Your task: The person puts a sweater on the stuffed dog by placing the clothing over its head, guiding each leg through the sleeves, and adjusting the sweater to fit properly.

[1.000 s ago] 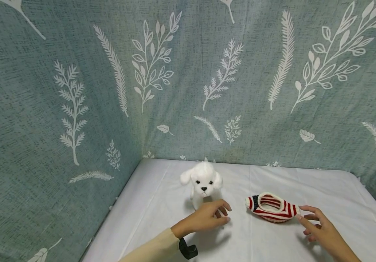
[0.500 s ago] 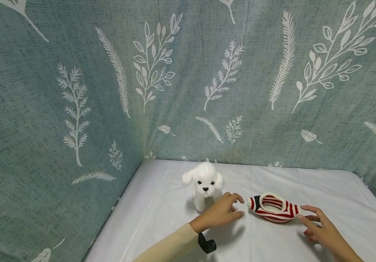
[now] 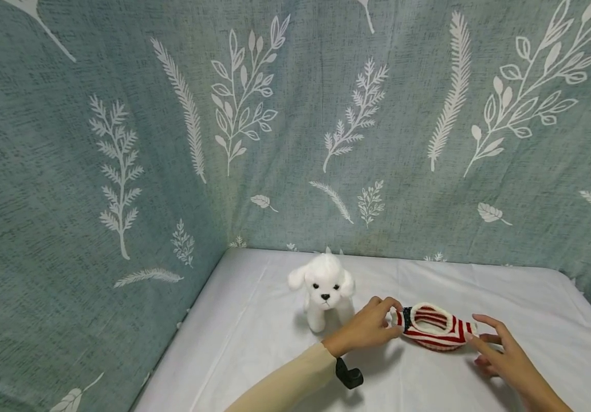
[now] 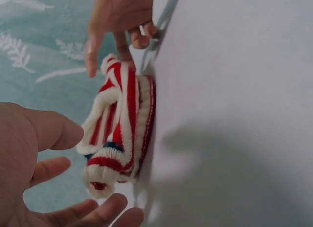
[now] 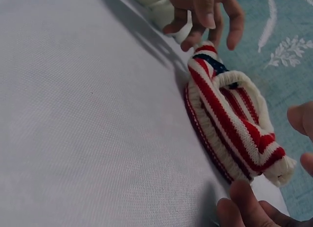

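Observation:
A small knitted pet sweater (image 3: 441, 341), striped red and white with a navy patch, lies on the white-covered table, its round neck opening facing up. My left hand (image 3: 366, 326) is at the sweater's left sleeve, thumb and fingers spread to either side of it. In the left wrist view a gap shows between those fingers and the cuff. Around the opposite sleeve, my right hand (image 3: 501, 353) stands with thumb and fingers apart; the right wrist view shows its fingertips (image 5: 240, 190) close to the hem. Whether they touch it I cannot tell.
A white plush dog (image 3: 324, 280) stands behind and left of my left hand, facing me. Green-blue curtains (image 3: 285, 143) with white leaf prints enclose the table (image 3: 254, 343) at the back and sides. A black strap device (image 3: 349, 375) sits on my left wrist.
My left hand has moved right, from in front of the plush dog to the sweater's left sleeve. The right hand has stayed by its sleeve, and the sweater lies about where it was.

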`<state>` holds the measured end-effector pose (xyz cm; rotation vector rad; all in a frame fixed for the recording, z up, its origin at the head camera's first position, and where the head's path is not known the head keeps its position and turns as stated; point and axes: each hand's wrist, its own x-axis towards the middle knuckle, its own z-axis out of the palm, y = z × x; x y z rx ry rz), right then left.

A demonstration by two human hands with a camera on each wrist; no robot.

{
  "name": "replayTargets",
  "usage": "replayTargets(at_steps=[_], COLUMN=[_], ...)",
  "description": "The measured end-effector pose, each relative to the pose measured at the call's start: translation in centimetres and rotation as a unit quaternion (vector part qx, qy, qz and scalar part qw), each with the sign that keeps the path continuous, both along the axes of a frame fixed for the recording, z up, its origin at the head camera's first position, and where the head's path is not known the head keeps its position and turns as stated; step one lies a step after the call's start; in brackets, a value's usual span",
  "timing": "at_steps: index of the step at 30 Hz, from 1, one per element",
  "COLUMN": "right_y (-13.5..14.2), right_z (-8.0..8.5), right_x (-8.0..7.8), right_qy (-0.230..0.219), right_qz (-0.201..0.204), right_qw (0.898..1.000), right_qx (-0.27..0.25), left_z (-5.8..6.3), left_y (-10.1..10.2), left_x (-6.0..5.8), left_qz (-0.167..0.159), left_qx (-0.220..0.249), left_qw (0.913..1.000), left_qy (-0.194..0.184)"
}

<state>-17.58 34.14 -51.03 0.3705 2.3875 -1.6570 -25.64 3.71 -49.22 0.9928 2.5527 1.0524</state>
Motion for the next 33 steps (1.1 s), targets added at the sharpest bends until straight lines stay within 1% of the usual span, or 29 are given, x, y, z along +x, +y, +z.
replayTargets(at_steps=[7,10,14,19,22,26,28,31,33], right_y=[-0.1,-0.3,-0.4,-0.4,-0.4,-0.7,-0.9,-1.2,-1.4], right_z=[0.0,-0.1,-0.2,-0.5,-0.6,-1.0,-1.1,-1.3,-1.4], right_x=[-0.4,-0.6,-0.9,-1.0,-1.2,-1.4,-1.6,-1.9,-2.0], right_qy=[0.005,0.002,0.002,0.011,0.020,0.027,0.028,0.023,0.023], right_qz=[0.014,0.015,0.018,0.026,0.029,0.025,0.021,0.016,0.011], right_qw=[1.000,1.000,1.000,0.999,0.997,0.995,0.994,0.994,0.994], right_qx=[-0.004,0.000,-0.006,-0.033,-0.064,-0.093,-0.100,-0.104,-0.107], left_z=[-0.4,-0.6,-0.9,-1.2,-1.3,-1.4,-1.6,-1.7,-1.8], left_y=[1.1,1.6,2.1,2.1,2.1,2.2,2.4,2.7,2.9], left_x=[-0.9,-1.2,-1.7,-2.0,-2.0,-2.0,-2.0,-1.9,-1.8], left_qz=[-0.001,-0.001,0.002,-0.003,-0.005,-0.006,-0.010,-0.006,0.000], left_qx=[0.023,0.037,0.057,0.070,0.090,0.122,0.133,0.135,0.136], left_qw=[0.9996,0.9987,0.9962,0.9931,0.9878,0.9742,0.9679,0.9659,0.9661], left_qy=[-0.018,-0.035,-0.066,-0.094,-0.127,-0.190,-0.213,-0.221,-0.219])
